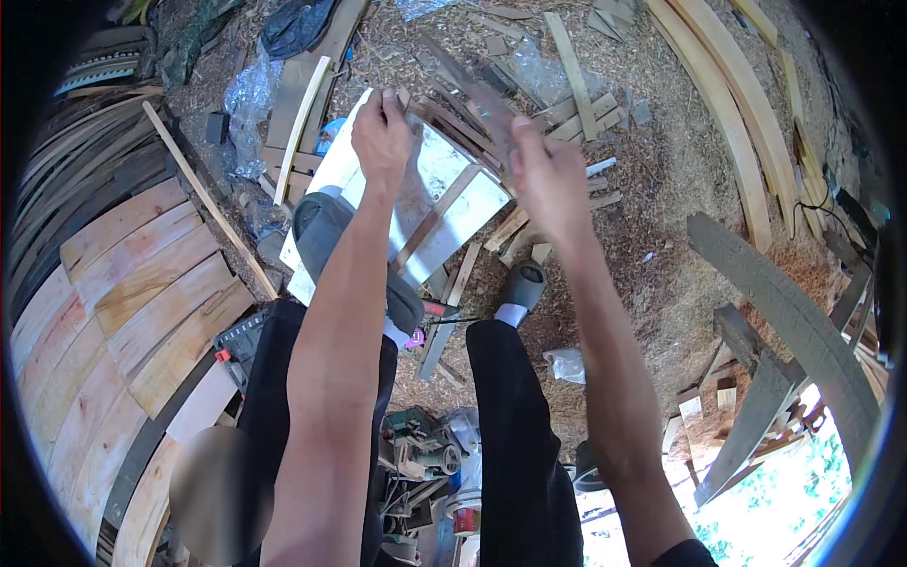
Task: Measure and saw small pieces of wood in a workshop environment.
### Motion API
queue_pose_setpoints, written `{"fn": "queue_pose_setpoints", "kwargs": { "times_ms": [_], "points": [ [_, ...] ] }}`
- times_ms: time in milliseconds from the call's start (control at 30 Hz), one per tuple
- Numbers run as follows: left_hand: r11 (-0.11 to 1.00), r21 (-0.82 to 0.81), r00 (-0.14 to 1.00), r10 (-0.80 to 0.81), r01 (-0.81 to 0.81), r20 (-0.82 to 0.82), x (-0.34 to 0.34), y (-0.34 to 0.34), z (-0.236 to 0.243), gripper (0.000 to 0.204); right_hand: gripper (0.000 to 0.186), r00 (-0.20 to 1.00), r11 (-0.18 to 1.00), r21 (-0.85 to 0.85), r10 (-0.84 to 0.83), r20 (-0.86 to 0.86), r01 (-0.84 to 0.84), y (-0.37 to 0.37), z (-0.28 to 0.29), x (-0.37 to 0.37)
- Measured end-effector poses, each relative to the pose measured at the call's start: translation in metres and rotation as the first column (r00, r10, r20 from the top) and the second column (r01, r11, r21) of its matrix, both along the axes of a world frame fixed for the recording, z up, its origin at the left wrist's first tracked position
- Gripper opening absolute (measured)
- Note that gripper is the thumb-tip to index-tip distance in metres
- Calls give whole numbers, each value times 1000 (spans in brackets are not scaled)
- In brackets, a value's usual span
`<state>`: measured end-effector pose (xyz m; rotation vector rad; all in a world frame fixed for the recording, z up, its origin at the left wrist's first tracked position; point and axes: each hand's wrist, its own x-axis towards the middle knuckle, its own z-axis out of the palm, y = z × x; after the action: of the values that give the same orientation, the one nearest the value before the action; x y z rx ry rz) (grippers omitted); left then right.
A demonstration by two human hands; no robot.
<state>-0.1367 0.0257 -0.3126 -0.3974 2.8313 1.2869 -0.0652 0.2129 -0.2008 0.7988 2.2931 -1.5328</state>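
Observation:
My left hand (383, 132) is raised in front of me, its fingers pinched on one end of a thin dark wooden strip (465, 87). The strip is blurred and runs right toward my right hand (546, 180), which is also blurred and seems curled around the other end. Below both hands a white board (463, 213) lies on the sawdust with a wooden slat (436, 215) across it. My left foot, in a grey shoe (326, 227), rests on the board's near edge. My right shoe (524, 283) stands on the sawdust beside it.
Curved pale planks (142, 283) are stacked at the left. Long bent slats (727, 104) lie at the upper right, grey curved boards (794, 312) at the right. Offcuts (576, 104) and clear plastic (250, 94) litter the sawdust. A green power tool (420, 444) sits between my legs.

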Motion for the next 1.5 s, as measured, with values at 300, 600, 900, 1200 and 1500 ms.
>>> {"fn": "queue_pose_setpoints", "kwargs": {
  "times_ms": [300, 600, 900, 1200, 1500],
  "points": [
    [997, 71, 989, -29, 39, -146, 4, 1, 3, 22, 36, 991, 991, -107, 71, -110, -83, 21, -31, -25],
    [985, -131, 971, -139, 115, -197, 10, -1, 5, 25, 42, 958, 976, 50, 218, -189, -213, 6, -37, 23],
    [978, -182, 957, -146, 101, -253, 9, 4, -4, 25, 22, 957, 972, 144, 212, -197, -186, -14, -42, 21],
    [977, -199, 960, -122, 73, -250, 12, -1, -3, 25, 19, 953, 981, 66, 193, -233, -183, -21, -60, 23],
    [973, -149, 960, -201, 174, -193, 24, -21, 26, 32, 15, 947, 974, 174, 190, -258, -148, -2, -45, -3]
  ]
}}
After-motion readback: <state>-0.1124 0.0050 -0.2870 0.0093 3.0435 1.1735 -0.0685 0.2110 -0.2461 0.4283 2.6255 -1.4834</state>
